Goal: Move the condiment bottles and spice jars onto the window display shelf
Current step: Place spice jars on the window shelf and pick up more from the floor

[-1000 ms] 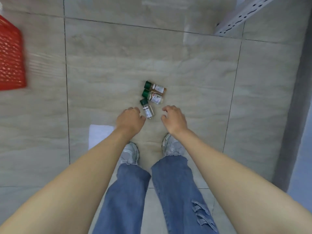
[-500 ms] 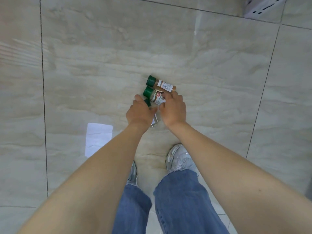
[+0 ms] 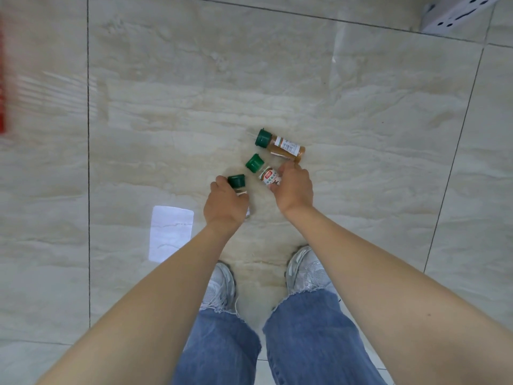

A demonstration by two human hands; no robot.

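Three green-capped spice jars are low over the tiled floor [image 3: 277, 93]. My left hand [image 3: 223, 207] grips the nearest jar [image 3: 236, 181]; only its cap and a sliver of glass show past my fingers. My right hand [image 3: 294, 187] grips the middle jar [image 3: 262, 169] by its body, the white and red label facing up. The third jar [image 3: 280, 143], filled with brown powder, lies on its side on the floor just beyond my right hand's fingertips. No shelf surface for the jars is in view.
A white perforated metal upright [image 3: 455, 12] stands at the top right. A blurred red basket edge [image 3: 2, 87] shows at the far left. My two grey shoes [image 3: 302, 269] stand on the tiles below my hands, beside a bright light patch [image 3: 170, 234].
My hands have closed round the two nearer jars and pulled them apart, the left one moving left. The far jar has stayed put.
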